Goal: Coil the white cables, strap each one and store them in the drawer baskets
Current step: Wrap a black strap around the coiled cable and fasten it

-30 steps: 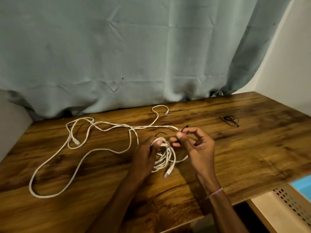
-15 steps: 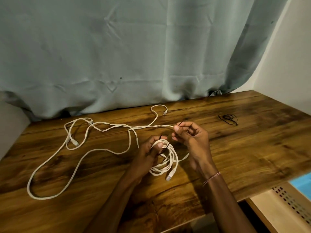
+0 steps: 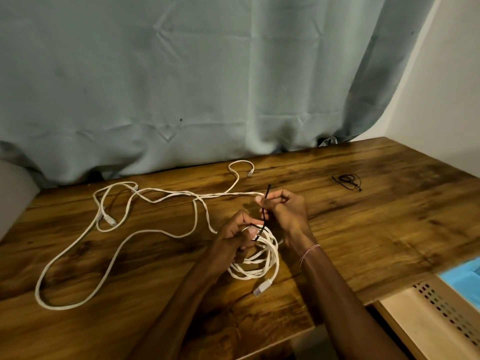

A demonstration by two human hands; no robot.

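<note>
Since half a second ago our right hand (image 3: 284, 207) has drawn the black strap (image 3: 264, 211) up and straighter. It now runs as a near-taut line between the two hands, with its free end poking above the right fingertips. That hand pinches the strap between thumb and curled fingers. Our left hand (image 3: 232, 236) grips the coiled white cable (image 3: 270, 252) at the top of its loops, thumb close to where the strap's lower end crosses them. The lower loops seem to rest on the desk (image 3: 363, 242), and the plug (image 3: 262, 287) lies on the wood near the front edge.

To do this step well, we judge, the left thumb should keep the loops bunched. Meanwhile the right hand should carry the strap round the whole bundle, not between strands, and pull it snug without kinking the cable. The strap looks thin and wiry. The cable looks soft, round and matt, likely to spring apart if the grip slackens.

Further out, a loose white cable (image 3: 226, 194) sprawls in wide curves over the left of the desk. One twisted run reaches just beside the right fingers; whether it touches them we cannot tell. Spare black straps (image 3: 348, 180) lie tangled well to the right. The desk is dark, glossy wood grain. A perforated beige drawer basket (image 3: 446, 315) shows at the lower right, and a creased grey-green curtain (image 3: 207, 87) hangs behind.
</note>
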